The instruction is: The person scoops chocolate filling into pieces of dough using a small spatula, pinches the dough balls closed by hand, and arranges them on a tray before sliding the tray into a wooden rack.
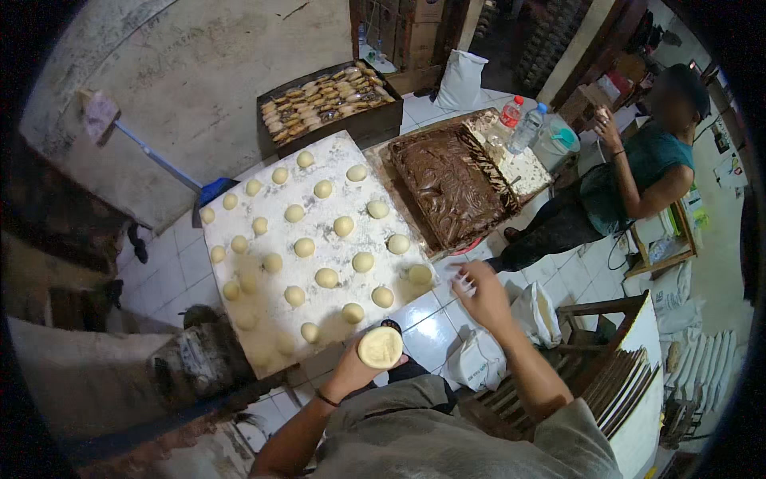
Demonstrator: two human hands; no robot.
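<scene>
My left hand [357, 369] holds a flattened round of pale dough [380, 348] in its palm, just off the near edge of a floured white board [263, 319]. Several dough balls [326, 278] lie in rows on that board. My right hand [481, 293] hovers with fingers apart over the floor tiles, near the board's right corner and the closest dough ball [420, 274]. It holds nothing. Beyond it lies a tray of dark brown chocolate filling [448, 182].
A dark tray of filled pastries [327, 94] sits at the back. Two plastic bottles [520, 124] stand by the filling tray. Another person [630, 180] sits at the right. White bags [536, 311] and wooden racks [606, 367] crowd my right side.
</scene>
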